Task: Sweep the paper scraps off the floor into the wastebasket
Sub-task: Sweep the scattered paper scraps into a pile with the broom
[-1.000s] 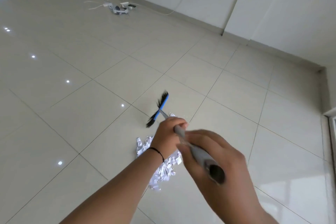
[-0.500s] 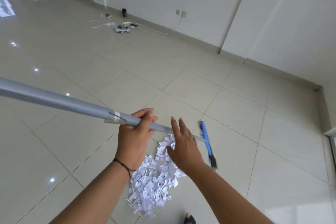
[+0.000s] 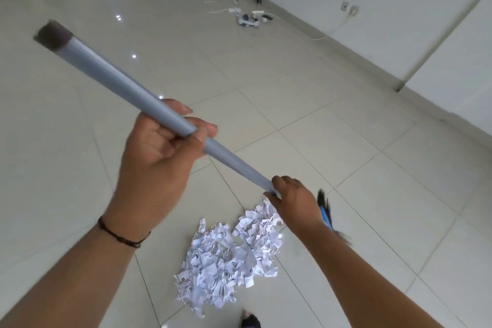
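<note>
A pile of white paper scraps [image 3: 229, 255] lies on the tiled floor just in front of me. I hold a broom with a long grey handle [image 3: 114, 80] that runs from the upper left down to the right. My left hand [image 3: 157, 152] grips the handle near its middle. Lower down, my right hand [image 3: 295, 200] grips the handle close to the head. The blue broom head with dark bristles [image 3: 326, 213] shows blurred behind my right wrist, at the pile's right edge. No wastebasket is in view.
Cables, a power strip and small devices [image 3: 247, 14] lie on the floor by the far wall. A wall socket [image 3: 350, 8] sits above the skirting. A dark foot tip [image 3: 250, 321] shows at the bottom edge. Glossy tiles stretch left and right.
My right hand, open above the scraps half a second ago, now grips the lower handle. The handle's top end has swung up into view, and the broom head has stayed right of the pile.
</note>
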`<state>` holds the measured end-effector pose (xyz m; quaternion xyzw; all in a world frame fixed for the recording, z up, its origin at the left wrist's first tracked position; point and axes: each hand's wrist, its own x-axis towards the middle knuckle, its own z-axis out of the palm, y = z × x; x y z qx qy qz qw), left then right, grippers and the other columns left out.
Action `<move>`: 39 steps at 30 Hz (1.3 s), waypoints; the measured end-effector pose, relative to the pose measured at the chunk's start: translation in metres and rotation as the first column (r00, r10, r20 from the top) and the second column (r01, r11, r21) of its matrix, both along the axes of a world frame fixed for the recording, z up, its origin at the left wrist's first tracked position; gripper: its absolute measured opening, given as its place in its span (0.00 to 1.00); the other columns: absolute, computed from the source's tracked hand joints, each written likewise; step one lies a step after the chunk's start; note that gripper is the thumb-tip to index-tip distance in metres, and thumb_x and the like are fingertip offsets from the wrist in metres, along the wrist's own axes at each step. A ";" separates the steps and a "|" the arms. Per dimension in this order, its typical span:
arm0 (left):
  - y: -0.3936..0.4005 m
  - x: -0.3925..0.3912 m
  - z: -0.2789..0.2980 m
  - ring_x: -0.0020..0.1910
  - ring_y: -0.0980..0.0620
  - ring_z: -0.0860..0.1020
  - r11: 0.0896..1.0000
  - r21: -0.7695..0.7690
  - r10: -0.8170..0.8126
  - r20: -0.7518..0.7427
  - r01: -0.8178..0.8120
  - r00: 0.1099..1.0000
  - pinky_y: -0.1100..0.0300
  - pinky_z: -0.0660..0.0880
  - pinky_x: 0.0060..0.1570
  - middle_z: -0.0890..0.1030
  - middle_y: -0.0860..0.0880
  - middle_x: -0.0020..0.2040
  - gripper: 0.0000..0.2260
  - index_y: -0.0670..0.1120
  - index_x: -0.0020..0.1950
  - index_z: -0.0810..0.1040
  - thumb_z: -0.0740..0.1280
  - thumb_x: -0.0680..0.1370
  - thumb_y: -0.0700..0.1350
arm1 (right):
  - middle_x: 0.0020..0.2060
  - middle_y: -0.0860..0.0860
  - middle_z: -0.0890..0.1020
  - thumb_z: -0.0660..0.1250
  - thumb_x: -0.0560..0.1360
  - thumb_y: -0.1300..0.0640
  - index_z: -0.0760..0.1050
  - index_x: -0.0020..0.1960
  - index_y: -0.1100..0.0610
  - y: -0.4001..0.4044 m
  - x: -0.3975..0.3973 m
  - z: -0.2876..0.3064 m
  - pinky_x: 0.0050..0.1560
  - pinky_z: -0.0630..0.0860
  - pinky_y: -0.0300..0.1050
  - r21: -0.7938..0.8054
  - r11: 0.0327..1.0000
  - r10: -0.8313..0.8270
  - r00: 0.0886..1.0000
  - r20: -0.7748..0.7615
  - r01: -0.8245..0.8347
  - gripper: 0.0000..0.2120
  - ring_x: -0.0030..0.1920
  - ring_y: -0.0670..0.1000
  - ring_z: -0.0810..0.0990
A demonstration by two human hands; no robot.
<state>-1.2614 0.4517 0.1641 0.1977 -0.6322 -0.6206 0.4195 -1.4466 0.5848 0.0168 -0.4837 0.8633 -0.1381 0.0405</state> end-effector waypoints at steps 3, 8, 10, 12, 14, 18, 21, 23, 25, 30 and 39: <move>0.011 -0.027 -0.020 0.52 0.45 0.81 1.000 0.016 0.001 0.031 -0.001 1.000 0.49 0.76 0.54 0.83 0.44 0.43 0.10 0.47 0.48 0.69 0.65 0.76 0.34 | 0.41 0.55 0.78 0.67 0.77 0.52 0.73 0.52 0.60 -0.011 -0.045 -0.014 0.35 0.65 0.43 0.033 0.998 0.045 0.998 0.051 -0.047 0.11 0.41 0.58 0.76; 0.013 -0.058 -0.057 0.55 0.49 0.80 0.998 0.051 0.025 0.153 -0.033 0.988 0.57 0.74 0.58 0.82 0.42 0.47 0.06 0.56 0.45 0.72 0.64 0.76 0.44 | 0.43 0.54 0.79 0.61 0.79 0.51 0.72 0.56 0.54 -0.044 -0.090 -0.055 0.36 0.68 0.43 0.212 0.966 0.129 0.985 0.113 -0.151 0.09 0.43 0.57 0.80; 0.010 -0.066 -0.074 0.53 0.52 0.80 0.999 0.023 0.024 0.282 -0.032 0.959 0.62 0.75 0.55 0.81 0.42 0.49 0.02 0.51 0.47 0.72 0.64 0.77 0.44 | 0.44 0.56 0.81 0.61 0.80 0.52 0.74 0.56 0.55 -0.057 -0.097 -0.075 0.37 0.70 0.44 0.286 0.944 0.115 0.976 0.187 -0.166 0.10 0.44 0.58 0.81; 0.007 -0.071 -0.090 0.46 0.47 0.80 0.998 -0.044 0.055 0.452 -0.039 0.890 0.60 0.77 0.45 0.81 0.42 0.48 0.02 0.46 0.48 0.72 0.63 0.79 0.44 | 0.45 0.58 0.83 0.63 0.80 0.53 0.75 0.57 0.57 -0.066 -0.097 -0.092 0.40 0.70 0.45 0.315 0.932 0.096 0.962 0.256 -0.177 0.10 0.47 0.60 0.80; 0.006 -0.072 -0.096 0.38 0.51 0.78 0.995 -0.067 0.100 0.520 -0.076 0.848 0.62 0.75 0.37 0.79 0.44 0.43 0.03 0.44 0.49 0.73 0.63 0.79 0.44 | 0.44 0.59 0.83 0.63 0.79 0.55 0.75 0.58 0.58 -0.073 -0.092 -0.103 0.42 0.72 0.46 0.324 0.924 0.100 0.945 0.310 -0.204 0.10 0.47 0.60 0.81; -0.005 -0.059 -0.083 0.33 0.60 0.74 0.971 -0.179 0.232 0.533 -0.159 0.814 0.72 0.71 0.35 0.78 0.49 0.39 0.02 0.48 0.46 0.72 0.65 0.78 0.45 | 0.35 0.55 0.79 0.66 0.78 0.54 0.77 0.55 0.56 -0.087 -0.073 -0.100 0.35 0.71 0.42 0.268 0.915 0.167 0.887 0.430 -0.303 0.09 0.34 0.56 0.77; -0.007 -0.051 -0.058 0.48 0.58 0.80 0.974 -0.124 0.225 0.471 -0.188 0.853 0.62 0.76 0.50 0.81 0.48 0.45 0.08 0.56 0.46 0.68 0.65 0.77 0.45 | 0.36 0.55 0.81 0.66 0.78 0.53 0.77 0.55 0.55 -0.094 -0.059 -0.084 0.33 0.73 0.42 0.257 0.880 0.249 0.848 0.468 -0.400 0.09 0.32 0.54 0.77; -0.004 -0.050 -0.038 0.53 0.49 0.80 0.976 -0.108 0.217 0.440 -0.188 0.871 0.48 0.77 0.54 0.81 0.45 0.48 0.08 0.55 0.47 0.68 0.66 0.77 0.45 | 0.39 0.56 0.82 0.66 0.78 0.53 0.77 0.56 0.56 -0.097 -0.054 -0.068 0.32 0.71 0.42 0.250 0.861 0.298 0.837 0.459 -0.443 0.09 0.31 0.52 0.75; 0.001 -0.043 -0.017 0.52 0.47 0.80 0.967 -0.159 0.247 0.407 -0.198 0.880 0.46 0.77 0.53 0.81 0.44 0.48 0.07 0.54 0.47 0.68 0.66 0.75 0.47 | 0.40 0.56 0.82 0.66 0.78 0.53 0.77 0.55 0.56 -0.098 -0.050 -0.049 0.31 0.70 0.42 0.234 0.852 0.345 0.838 0.423 -0.469 0.09 0.30 0.50 0.75; 0.012 -0.033 0.004 0.50 0.45 0.81 0.967 -0.155 0.241 0.289 -0.204 0.926 0.46 0.78 0.52 0.81 0.42 0.47 0.08 0.55 0.46 0.69 0.67 0.72 0.51 | 0.32 0.47 0.76 0.67 0.77 0.51 0.75 0.50 0.51 -0.077 -0.073 -0.012 0.27 0.67 0.37 0.284 0.846 0.360 0.876 0.320 -0.451 0.05 0.29 0.46 0.75; 0.051 -0.063 -0.091 0.30 0.65 0.73 0.999 0.034 -0.009 0.568 -0.012 0.823 0.73 0.69 0.32 0.73 0.56 0.34 0.05 0.44 0.47 0.70 0.64 0.79 0.44 | 0.37 0.56 0.82 0.68 0.77 0.55 0.78 0.52 0.57 0.014 -0.070 -0.105 0.37 0.71 0.43 0.360 0.915 0.022 0.915 0.404 -0.181 0.07 0.39 0.58 0.80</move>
